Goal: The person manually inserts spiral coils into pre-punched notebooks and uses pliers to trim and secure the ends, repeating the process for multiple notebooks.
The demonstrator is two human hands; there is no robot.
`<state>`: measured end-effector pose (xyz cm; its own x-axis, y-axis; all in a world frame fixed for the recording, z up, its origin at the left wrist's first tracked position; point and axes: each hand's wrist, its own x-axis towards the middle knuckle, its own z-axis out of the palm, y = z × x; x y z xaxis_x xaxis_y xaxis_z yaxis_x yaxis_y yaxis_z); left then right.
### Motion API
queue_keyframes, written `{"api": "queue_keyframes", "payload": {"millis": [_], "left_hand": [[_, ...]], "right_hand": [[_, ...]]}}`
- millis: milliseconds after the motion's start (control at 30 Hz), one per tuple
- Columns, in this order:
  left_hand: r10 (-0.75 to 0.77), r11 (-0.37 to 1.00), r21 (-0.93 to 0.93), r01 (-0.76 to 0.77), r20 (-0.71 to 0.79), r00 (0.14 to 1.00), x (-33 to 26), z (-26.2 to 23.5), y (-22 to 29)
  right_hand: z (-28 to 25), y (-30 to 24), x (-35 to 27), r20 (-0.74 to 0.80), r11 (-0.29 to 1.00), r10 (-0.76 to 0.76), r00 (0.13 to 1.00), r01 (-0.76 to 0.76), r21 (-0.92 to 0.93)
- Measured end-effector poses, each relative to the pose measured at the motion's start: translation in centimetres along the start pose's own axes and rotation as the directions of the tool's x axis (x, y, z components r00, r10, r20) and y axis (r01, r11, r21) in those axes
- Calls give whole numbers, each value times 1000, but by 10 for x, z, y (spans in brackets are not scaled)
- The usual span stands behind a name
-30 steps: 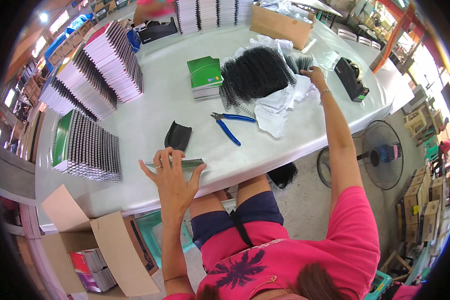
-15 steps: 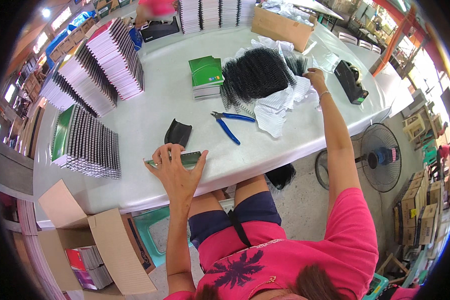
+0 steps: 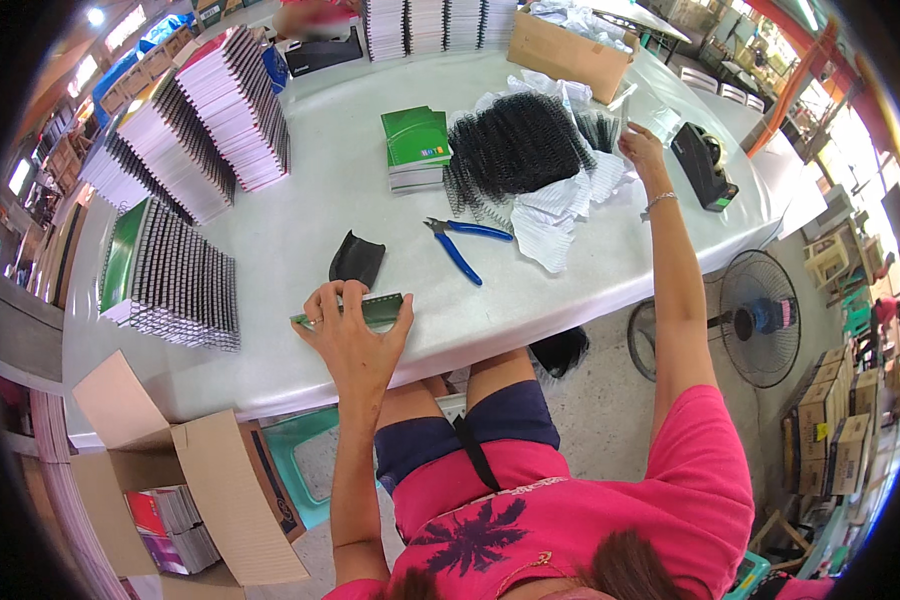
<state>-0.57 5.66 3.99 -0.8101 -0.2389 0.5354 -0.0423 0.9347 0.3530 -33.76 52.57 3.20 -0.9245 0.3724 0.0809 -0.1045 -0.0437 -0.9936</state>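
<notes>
A thin green notebook (image 3: 355, 310) stands on its long edge near the front rim of the white table (image 3: 300, 220), gripped from behind by the left hand (image 3: 355, 335), fingers curled over its top. The right hand (image 3: 642, 148) stretches far across the table and touches the heap of black spiral binding coils (image 3: 525, 140) lying on white paper; whether it pinches a coil cannot be told. Between the hands lie blue-handled pliers (image 3: 462, 245) and a curved black plastic piece (image 3: 358, 258). A green stack of notebooks (image 3: 417, 148) sits beside the coils, and bound notebook stacks (image 3: 170, 285) stand at left.
</notes>
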Motion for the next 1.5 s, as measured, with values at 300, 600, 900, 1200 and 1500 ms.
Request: {"api": "queue_keyframes", "payload": {"millis": [300,600,900,1200,1500], "left_hand": [[4,1000,26,-3,-29,1000,0,1,-6],[-7,1000,-26,6,-21,1000,-3,2,-9],[-5,1000,-22,4,-34,999,-1,1,-7],[-12,1000,-13,11,-24,1000,0,3,-8],[-14,1000,-21,14,-12,1000,0,2,-8]], "right_hand": [[46,-80,-109,355,970,-48,934,-41,240],[85,-67,-164,611,913,-113,784,-160,374],[137,-56,-211,747,901,-108,656,-253,352],[174,-70,-296,931,837,-102,352,536,-111],[195,-69,-328,899,888,7,438,411,-207]]}}
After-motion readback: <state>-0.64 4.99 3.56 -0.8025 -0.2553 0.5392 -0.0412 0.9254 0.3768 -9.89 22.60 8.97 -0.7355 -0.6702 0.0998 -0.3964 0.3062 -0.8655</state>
